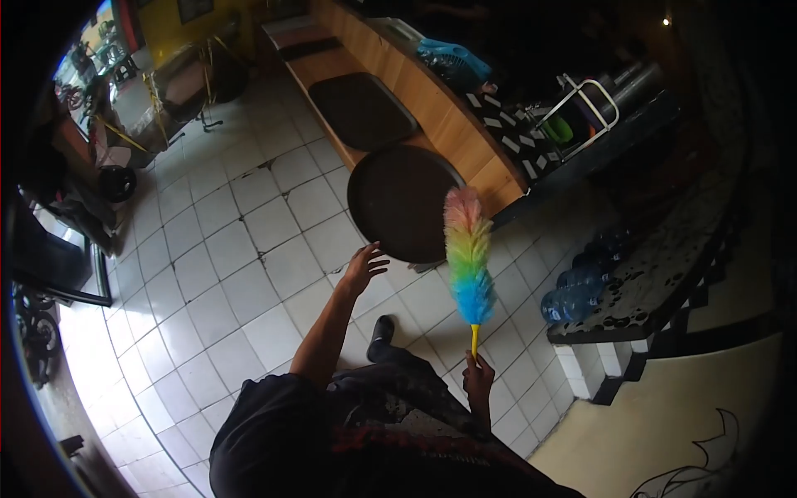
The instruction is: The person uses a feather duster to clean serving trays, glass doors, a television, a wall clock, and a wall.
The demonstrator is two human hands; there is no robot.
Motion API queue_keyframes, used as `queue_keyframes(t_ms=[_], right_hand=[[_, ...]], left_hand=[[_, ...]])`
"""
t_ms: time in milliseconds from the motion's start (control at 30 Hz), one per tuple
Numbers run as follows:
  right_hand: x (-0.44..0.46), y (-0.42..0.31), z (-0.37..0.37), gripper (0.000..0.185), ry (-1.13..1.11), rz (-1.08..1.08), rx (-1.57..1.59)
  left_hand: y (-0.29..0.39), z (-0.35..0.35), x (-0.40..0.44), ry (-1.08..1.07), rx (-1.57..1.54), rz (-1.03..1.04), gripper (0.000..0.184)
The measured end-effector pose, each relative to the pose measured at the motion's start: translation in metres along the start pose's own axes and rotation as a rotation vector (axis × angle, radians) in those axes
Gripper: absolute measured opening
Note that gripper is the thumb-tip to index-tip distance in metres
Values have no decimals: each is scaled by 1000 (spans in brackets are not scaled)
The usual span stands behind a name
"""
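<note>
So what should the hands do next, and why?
Maybe use the left hand to steady the round tray: that hand looks empty and close to it, while the right hand holds the duster, which overlaps the tray in view.

This looks like a small eatery or shop open to the street. A long wooden counter (465, 124) bears a round tray (398, 199) at its near end and a square tray (363, 110) farther along; large bottles (573, 295) stand right, and a motorbike (37, 332) shows at left beyond the tiled floor (224, 257).
</note>
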State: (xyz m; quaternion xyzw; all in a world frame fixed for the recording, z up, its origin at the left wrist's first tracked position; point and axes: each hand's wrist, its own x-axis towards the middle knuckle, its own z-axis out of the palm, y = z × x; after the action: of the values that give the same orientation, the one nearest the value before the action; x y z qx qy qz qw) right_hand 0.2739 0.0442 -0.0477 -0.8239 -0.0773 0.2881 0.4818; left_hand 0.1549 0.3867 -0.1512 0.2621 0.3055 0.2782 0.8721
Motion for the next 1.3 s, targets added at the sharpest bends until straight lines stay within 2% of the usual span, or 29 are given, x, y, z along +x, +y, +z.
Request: queue_keyframes(t_ms=[67,100,167,200,233,300,333,400,533,567,600,633,667,700,733,800,833,867,900,933,967,1000,1067,1167,1267,1300], right_hand=[[22,-3,-12,32,14,-30,6],[28,-9,-19,30,15,-21,16],[47,-14,-31,27,14,-25,13],[59,-15,-35,27,-2,-28,10],[71,-15,-38,27,-13,-75,8],[96,-17,-43,27,-61,-117,-3],[108,-19,-45,27,-100,-155,-11],[131,-31,-44,26,-163,-186,-15],[167,-62,-37,26,-308,-394,-208],[174,-65,-30,26,-336,-480,-261],[176,-72,-21,26,-360,-472,-260],[175,-83,-15,28,-408,-431,-237],[173,-88,-11,30,-455,-391,-217],[172,-89,-6,32,-513,-462,-244],[168,-88,-2,32,-539,-464,-242],[154,-84,2,33,-794,-532,-292],[154,-83,1,32,-868,-568,-467],[157,-77,3,32,-897,-574,-467],[165,-70,7,31,-907,-689,-541],[170,-65,11,31,-913,-801,-616],[177,-63,17,30,-958,-649,-546],[181,-61,25,32,-860,-678,-611],[162,-92,50,36,-739,-570,-735],[127,-112,93,40,-765,-671,-623],[87,-79,122,34,-962,-786,-389],[80,-73,129,33,-1090,-841,-463]], left_hand=[[-18,-4,49,84,62,114,40],[-31,-12,70,85,65,121,40],[-56,-35,101,182,-154,247,30],[-71,-49,115,194,-155,258,30],[-89,-66,126,156,95,469,30],[-95,-71,108,157,356,676,32],[-87,-56,78,232,720,956,33],[-67,-26,33,321,1120,1210,35],[-58,-6,-25,420,1121,798,29],[-46,5,-36,394,410,493,20],[-31,19,-52,335,-294,181,15],[-26,20,-63,356,-293,185,15],[-24,20,-74,305,-272,277,13],[-17,20,-84,252,-248,376,17],[-9,21,-97,273,-246,391,17],[8,22,-125,397,-173,406,18],[12,16,-141,456,-133,401,20],[14,10,-159,516,-93,393,22],[30,39,-176,552,-84,570,28],[28,33,-192,578,-314,631,44],[30,23,-211,601,-314,638,44],[31,12,-233,649,-219,590,37],[27,-3,-271,720,-135,550,31],[27,-13,-311,876,-131,661,28],[15,-29,-344,926,-120,673,22],[13,-31,-351,933,-126,683,22]])
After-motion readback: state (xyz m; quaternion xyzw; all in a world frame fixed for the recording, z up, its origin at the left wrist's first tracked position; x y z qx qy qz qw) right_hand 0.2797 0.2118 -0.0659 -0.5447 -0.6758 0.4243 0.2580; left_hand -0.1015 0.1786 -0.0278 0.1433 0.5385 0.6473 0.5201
